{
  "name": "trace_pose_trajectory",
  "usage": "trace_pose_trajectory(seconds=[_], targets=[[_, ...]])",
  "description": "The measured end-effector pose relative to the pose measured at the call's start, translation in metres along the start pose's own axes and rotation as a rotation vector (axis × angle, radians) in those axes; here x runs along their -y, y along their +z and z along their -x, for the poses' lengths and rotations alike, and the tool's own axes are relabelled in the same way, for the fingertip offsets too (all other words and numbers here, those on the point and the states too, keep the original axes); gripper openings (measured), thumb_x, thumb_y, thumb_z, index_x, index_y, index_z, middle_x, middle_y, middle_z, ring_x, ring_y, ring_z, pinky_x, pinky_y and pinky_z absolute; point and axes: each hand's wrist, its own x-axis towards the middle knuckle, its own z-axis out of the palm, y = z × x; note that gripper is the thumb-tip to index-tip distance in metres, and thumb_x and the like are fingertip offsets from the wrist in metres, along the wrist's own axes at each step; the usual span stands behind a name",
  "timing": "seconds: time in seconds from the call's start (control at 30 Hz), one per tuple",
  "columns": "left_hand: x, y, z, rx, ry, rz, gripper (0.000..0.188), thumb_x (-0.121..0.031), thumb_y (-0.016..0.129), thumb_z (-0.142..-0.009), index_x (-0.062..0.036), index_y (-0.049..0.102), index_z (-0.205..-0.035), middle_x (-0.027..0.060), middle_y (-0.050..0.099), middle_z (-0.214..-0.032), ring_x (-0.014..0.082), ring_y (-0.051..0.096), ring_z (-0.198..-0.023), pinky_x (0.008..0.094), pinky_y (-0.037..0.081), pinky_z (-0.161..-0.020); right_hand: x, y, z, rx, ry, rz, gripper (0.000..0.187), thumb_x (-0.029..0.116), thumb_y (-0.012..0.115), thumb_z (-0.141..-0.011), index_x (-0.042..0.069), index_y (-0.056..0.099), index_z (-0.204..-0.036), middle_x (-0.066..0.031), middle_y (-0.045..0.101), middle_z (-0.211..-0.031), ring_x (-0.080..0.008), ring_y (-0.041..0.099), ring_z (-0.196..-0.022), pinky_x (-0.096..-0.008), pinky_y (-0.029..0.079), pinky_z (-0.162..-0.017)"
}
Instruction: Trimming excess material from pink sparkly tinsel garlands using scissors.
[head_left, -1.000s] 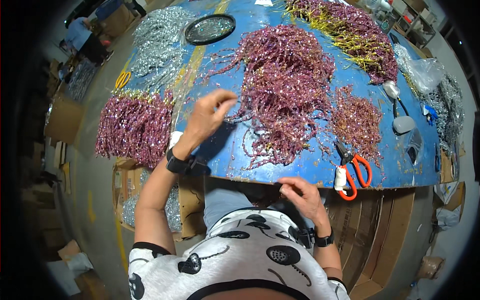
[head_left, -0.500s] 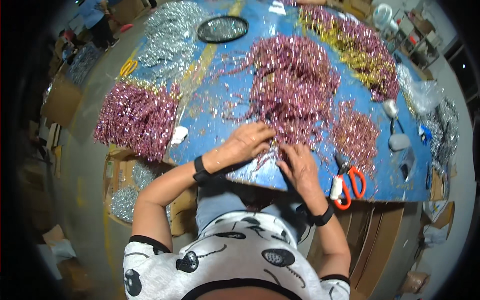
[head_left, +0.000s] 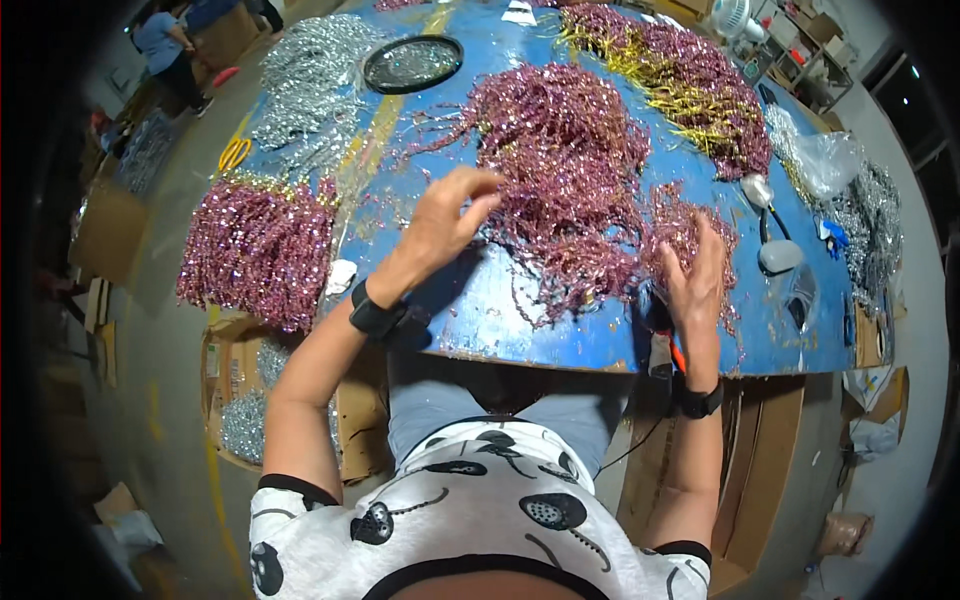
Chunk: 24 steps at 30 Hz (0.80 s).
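You have the main pink tinsel heap (head_left: 560, 150) mid-surface: thin, crinkled metallic strands, shaggy and tangled, fairly tall and roughly oblong, loose ends straggling left and toward the near edge. Colour is rosy pink-purple with bright sparkle points. Smaller pink pile (head_left: 668, 205) just right of it, flatter and finer-looking, partly behind your right hand (head_left: 695, 270). That hand is half open, fingers up, thumb apart, nothing visible in it; can't tell if it touches strands. Your left hand (head_left: 447, 222) is loosely curved by the heap's left side, thumb and forefinger parted, no strand seen in it. Red-handled cutters (head_left: 679, 354) lie mostly hidden by your right hand and wrist. Surface (head_left: 480, 325) is smooth blue, scuffed, flecked with glitter. Far left: limp silver tinsel (head_left: 310, 90), a black-rimmed oval-looking tray (head_left: 398, 91), yellow scissors (head_left: 235, 154), and a neat pink fringe bundle (head_left: 260, 255) draped over the edge. Far right: gold-ended pink bundles (head_left: 690, 95), crumpled clear plastic (head_left: 830, 165).
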Motion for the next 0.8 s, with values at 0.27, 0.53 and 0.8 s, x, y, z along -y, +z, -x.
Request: trace_pose_trajectory(seconds=[0.27, 0.53, 0.8], targets=[[0.005, 0.047, 0.027, 0.502, 0.478, -0.242, 0.031, -0.006, 0.070, -0.072, -0.0127, 0.068, -0.102, 0.0070, 0.060, -0.118, 0.0263, 0.053, -0.115, 0.0407, 0.040, -0.095, 0.052, 0.001, 0.041, 0.749, -0.223, -0.344, 0.035, 0.015, 0.071, -0.078, 0.008, 0.063, -0.112, -0.0106, 0.059, -0.118, -0.0305, 0.054, -0.113, -0.0411, 0.041, -0.096], [-0.001, 0.055, 0.026, 0.182, 0.449, -0.284, 0.027, -0.010, 0.068, -0.071, -0.0107, 0.065, -0.098, 0.0074, 0.063, -0.107, 0.0275, 0.059, -0.101, 0.0427, 0.041, -0.088, 0.035, -0.002, 0.048, 0.829, -0.024, -0.631, 0.049, 0.002, 0.066, -0.078, 0.005, 0.057, -0.125, -0.0154, 0.057, -0.120, -0.0354, 0.052, -0.114, -0.0416, 0.043, -0.098], [-0.033, 0.096, 0.062, 0.289, 0.578, -0.192, 0.027, -0.014, 0.065, -0.081, -0.0086, 0.063, -0.108, 0.0086, 0.059, -0.105, 0.0237, 0.060, -0.094, 0.0379, 0.046, -0.075, 0.028, 0.016, 0.054, 0.766, 0.750, -1.192, 0.032, 0.002, 0.060, -0.091, 0.002, 0.061, -0.124, 0.0006, 0.061, -0.096, -0.0081, 0.059, -0.086, -0.0235, 0.051, -0.078]])
